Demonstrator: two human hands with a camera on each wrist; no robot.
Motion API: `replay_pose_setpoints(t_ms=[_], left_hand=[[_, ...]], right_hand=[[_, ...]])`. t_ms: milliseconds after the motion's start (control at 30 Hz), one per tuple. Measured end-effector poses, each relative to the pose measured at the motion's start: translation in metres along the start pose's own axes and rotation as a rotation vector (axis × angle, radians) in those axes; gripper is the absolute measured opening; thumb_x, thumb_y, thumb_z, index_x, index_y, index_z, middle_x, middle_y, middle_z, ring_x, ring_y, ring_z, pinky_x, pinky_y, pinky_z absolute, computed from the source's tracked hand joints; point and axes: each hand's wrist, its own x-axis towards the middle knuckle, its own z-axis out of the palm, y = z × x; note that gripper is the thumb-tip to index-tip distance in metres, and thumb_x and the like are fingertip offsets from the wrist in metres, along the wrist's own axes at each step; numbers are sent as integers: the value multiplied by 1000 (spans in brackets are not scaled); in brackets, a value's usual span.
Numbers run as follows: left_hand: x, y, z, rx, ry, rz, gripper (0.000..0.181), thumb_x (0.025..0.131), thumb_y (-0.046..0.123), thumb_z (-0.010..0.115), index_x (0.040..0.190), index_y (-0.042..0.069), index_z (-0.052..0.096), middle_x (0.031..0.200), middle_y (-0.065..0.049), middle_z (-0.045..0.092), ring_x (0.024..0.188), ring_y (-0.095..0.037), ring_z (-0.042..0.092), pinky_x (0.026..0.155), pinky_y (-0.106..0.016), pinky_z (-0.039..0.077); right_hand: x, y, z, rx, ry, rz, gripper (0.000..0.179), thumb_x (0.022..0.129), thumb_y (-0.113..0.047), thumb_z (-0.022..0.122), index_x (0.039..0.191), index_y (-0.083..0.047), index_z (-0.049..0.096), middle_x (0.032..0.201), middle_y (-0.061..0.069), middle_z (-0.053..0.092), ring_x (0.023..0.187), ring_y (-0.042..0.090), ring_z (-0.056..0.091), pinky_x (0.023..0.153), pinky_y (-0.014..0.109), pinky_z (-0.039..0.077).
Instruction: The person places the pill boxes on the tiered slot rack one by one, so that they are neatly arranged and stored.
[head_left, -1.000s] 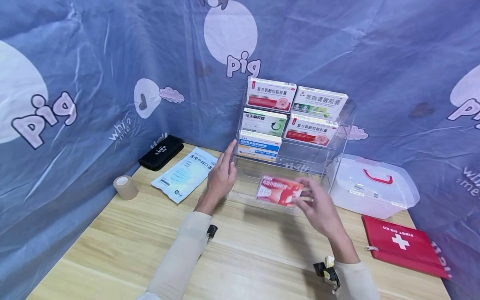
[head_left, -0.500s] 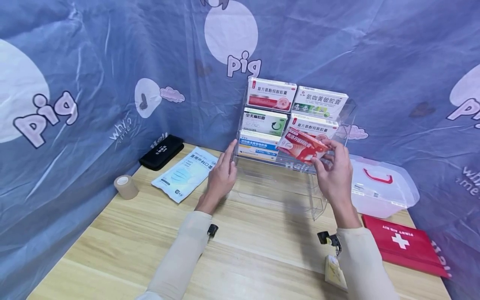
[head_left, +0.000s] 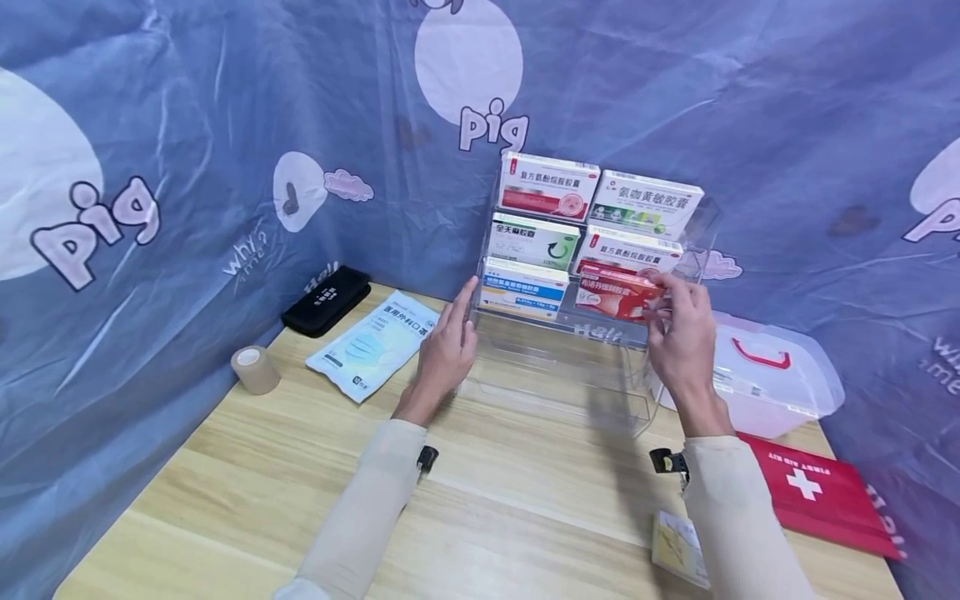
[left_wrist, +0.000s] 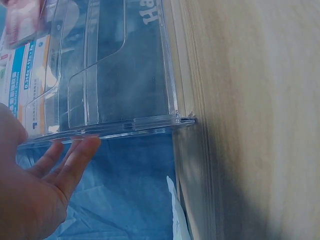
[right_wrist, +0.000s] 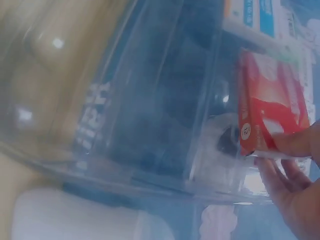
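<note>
My right hand (head_left: 684, 342) pinches a red medicine box (head_left: 611, 293) by its right end. In the head view the box stands at the third tier of a clear acrylic display rack (head_left: 555, 354), right of a blue-and-white medicine box (head_left: 522, 289). The right wrist view shows the thumb on the red box's (right_wrist: 272, 102) face and fingers beneath. My left hand (head_left: 447, 354) touches the rack's left side, its fingers (left_wrist: 75, 167) extended along the clear panel. On the upper tiers stand a green-and-white box (head_left: 532, 242) and several white boxes, one with a red band (head_left: 551, 185).
Right of the rack are a translucent storage box (head_left: 776, 383) with a red handle and a red first aid pouch (head_left: 821, 492). At left lie a mask packet (head_left: 372, 346), a black case (head_left: 326, 300) and a tan tape roll (head_left: 256, 371). A small yellowish box (head_left: 678, 546) lies near the right sleeve.
My right hand has lifted the red medicine box from low before the rack up to the third tier, where it has turned level. My left hand has stayed at the rack's side.
</note>
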Motion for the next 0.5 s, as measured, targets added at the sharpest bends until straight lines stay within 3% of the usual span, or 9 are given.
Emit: replay_pose_setpoints(t_ms=[67,133,300,500], left_hand=[[-1,-1,0,0,-4,-6,73,106,12,48,172,35,27,131,-18,65,74,-27,57,60,-41,50],[-1,-2,0,0,-9,-11,73,106,12,48,172,35,26,131,-18,65,74,-27,57,61,-41,50],[-2,-2,-1,-4,-14,-17,73,107,13,47,172,35,25,131,-18,65,76,-28,57,62,-43,50],[0,-2,-1,-6,-10,-11,73,107,13,48,172,37,25,133,-18,64,80,-28,59,64,-43,52]], right_hand=[[0,3,2,-21,-43,-34,54,88,20,66,138,-2,65,123,31,57,107,45,64,94,60,55],[0,5,4,-41,-80,-56,52,90,18,66,137,-3,64,121,30,58,107,47,62,94,66,52],[0,8,10,-120,-138,-108,43,93,10,65,134,-4,65,118,28,62,106,50,64,91,68,51],[-4,11,16,-121,-114,-97,41,96,10,63,134,-5,66,132,27,54,109,55,63,89,69,53]])
